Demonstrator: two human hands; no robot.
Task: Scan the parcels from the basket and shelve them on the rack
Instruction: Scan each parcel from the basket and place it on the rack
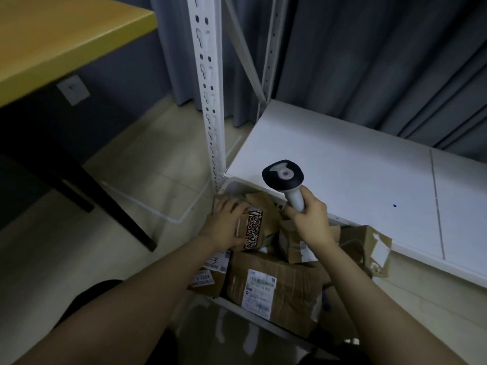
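Left hand (226, 222) grips patterned parcel (254, 229) in basket (232, 304), steadying it. Right hand (309, 222) holds scanner (286, 180) by its handle, ready to scan.

White rack shelf (342, 159) with blue dot (394, 206), tiled floor (147, 164) carrying basket (229, 185) of cardboard parcels (276, 285)

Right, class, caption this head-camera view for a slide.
Left hand grips a patterned parcel in the basket; right hand holds the scanner.
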